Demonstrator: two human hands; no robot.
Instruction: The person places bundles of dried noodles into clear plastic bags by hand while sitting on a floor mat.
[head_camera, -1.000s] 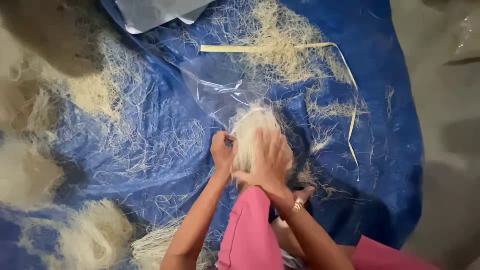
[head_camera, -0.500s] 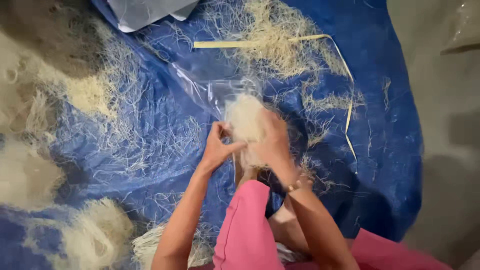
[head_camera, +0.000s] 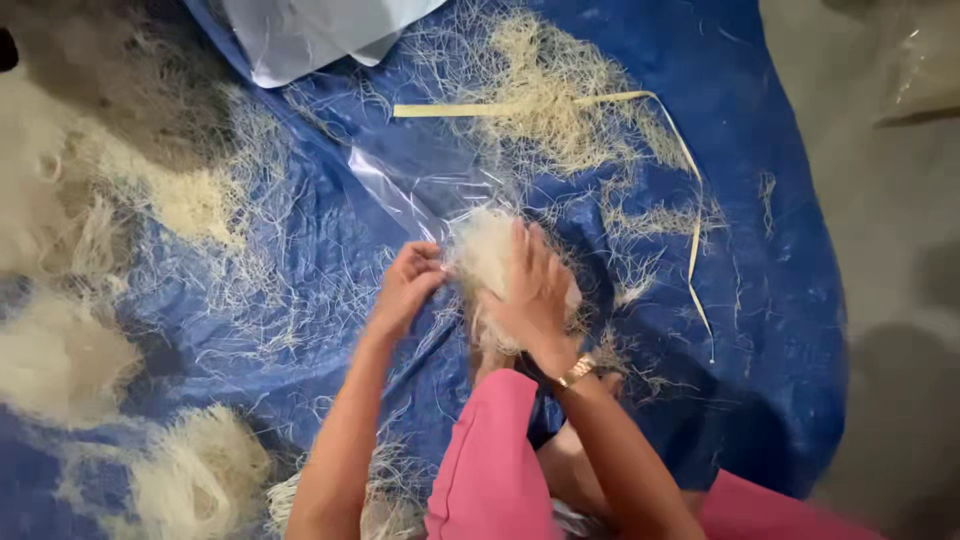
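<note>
We see a wide blue tarpaulin (head_camera: 760, 300) spread over the ground, strewn with loose pale strands that look like thin dried noodles or fibre; we cannot tell which. Heaps of them (head_camera: 60, 350) lie along its left side, another scatter (head_camera: 560, 110) sits near the top, and a long yellowish strap (head_camera: 690, 230) bends from there down the right. A pale plastic sheet (head_camera: 310, 35) lies at the top edge.

In the middle, a clear plastic bag (head_camera: 420, 185) lies open toward the person. Their right hand (head_camera: 530, 285) is spread over a pale bundle of strands (head_camera: 485, 255) and clasps it from above, just at the bag's mouth. Their left hand (head_camera: 410, 280) is pinched closed on the bag's near edge, holding it up beside the bundle.

We judge the step in hand to be feeding the bundle into the bag. The next move calls for the mouth kept wide and the brittle strands pressed in gently, so none snap or spill back out.
</note>
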